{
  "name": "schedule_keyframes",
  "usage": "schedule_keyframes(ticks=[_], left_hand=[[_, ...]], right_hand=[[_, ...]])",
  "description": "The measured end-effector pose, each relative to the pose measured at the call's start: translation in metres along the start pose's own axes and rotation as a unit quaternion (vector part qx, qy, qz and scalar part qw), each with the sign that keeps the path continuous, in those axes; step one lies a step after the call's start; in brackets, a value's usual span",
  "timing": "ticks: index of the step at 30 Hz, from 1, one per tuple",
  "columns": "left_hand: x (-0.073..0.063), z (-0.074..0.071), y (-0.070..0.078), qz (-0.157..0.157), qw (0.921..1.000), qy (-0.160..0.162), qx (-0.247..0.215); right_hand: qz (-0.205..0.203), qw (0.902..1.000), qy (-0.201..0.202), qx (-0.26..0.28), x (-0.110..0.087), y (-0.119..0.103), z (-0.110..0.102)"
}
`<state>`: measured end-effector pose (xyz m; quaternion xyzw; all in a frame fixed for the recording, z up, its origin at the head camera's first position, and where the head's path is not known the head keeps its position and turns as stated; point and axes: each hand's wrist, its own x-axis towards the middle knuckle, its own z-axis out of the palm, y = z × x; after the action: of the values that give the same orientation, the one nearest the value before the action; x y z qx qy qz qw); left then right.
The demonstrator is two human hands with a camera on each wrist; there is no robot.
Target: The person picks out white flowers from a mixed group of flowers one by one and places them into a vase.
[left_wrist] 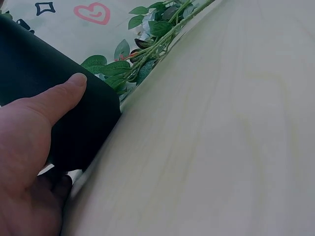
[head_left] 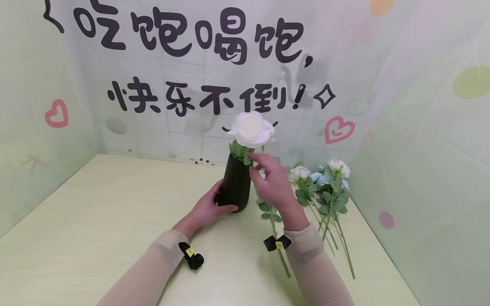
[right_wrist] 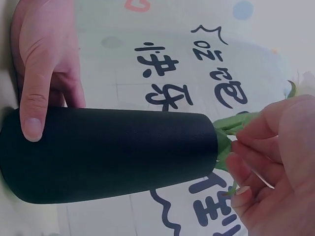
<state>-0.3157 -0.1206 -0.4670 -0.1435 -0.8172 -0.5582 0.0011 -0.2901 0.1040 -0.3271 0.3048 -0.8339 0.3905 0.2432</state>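
Observation:
A black vase [head_left: 234, 182] stands slightly tilted on the table near its middle. My left hand [head_left: 208, 208] grips it low down, with the thumb [left_wrist: 64, 96] across its side and the other fingers mostly hidden behind. From the vase's mouth rises a white rose [head_left: 250, 129], its bloom above the rim and green leaves [head_left: 238, 151] at the opening. At the rim, my right hand [head_left: 273, 182] pinches the rose's greenery between thumb and fingertips, as the right wrist view shows close up. Inside the vase, the lower stem is hidden.
Right of the vase, a flower stem [head_left: 272, 216] lies on the pale wooden table [head_left: 95, 238], partly behind my right arm. Farther right lie a white rose [head_left: 300, 172], pale blue flowers [head_left: 323, 178] and another white bloom [head_left: 338, 167]. Printed wall sheets border the table.

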Motion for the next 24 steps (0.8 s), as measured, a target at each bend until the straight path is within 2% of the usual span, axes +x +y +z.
schedule_keyframes(ticks=[12, 24], left_hand=[[-0.001, -0.001, 0.002, 0.004, 1.0, 0.001, 0.008], [-0.001, 0.0, 0.003, -0.008, 1.0, 0.001, 0.005]], right_hand=[[0.011, 0.9976, 0.049, 0.048, 0.0, 0.004, -0.014], [0.047, 0.9948, 0.081, 0.039, 0.003, 0.015, -0.037]])
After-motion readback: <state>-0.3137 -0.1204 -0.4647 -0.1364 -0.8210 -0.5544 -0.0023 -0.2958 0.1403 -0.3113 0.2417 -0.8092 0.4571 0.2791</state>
